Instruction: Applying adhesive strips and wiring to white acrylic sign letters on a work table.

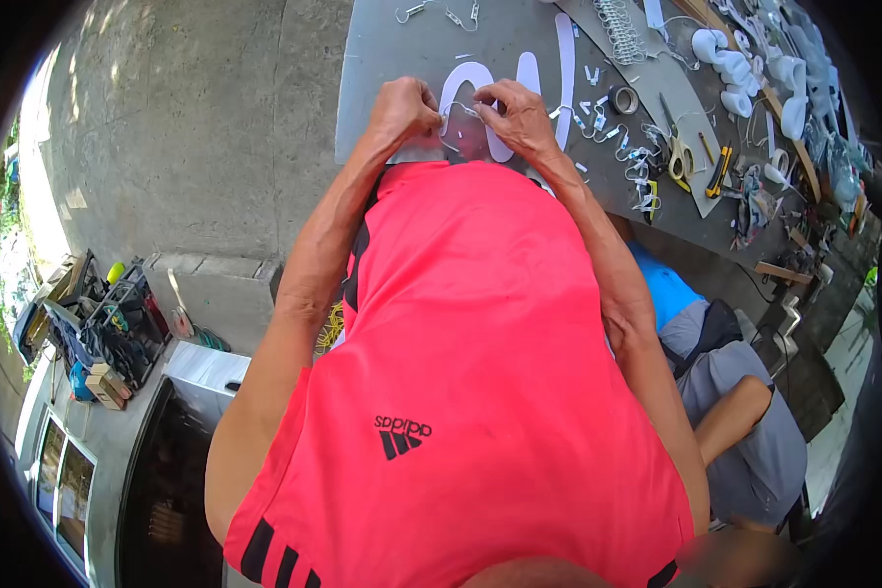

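Note:
Over the near edge of the grey table, my left hand and my right hand face each other. Their fingers are closed in a pinch, with a thin white wire stretched between them. Beneath the wire lies a white arched flat piece, shaped like part of a letter. Two more long white strips, a short one and a taller one, lie just beyond my right hand. What the fingertips grip is partly hidden.
Small white modules on wires lie right of my right hand, near a tape roll, scissors and a yellow-black cutter. White foam-like pieces crowd the far right. A person in blue sits beside the table.

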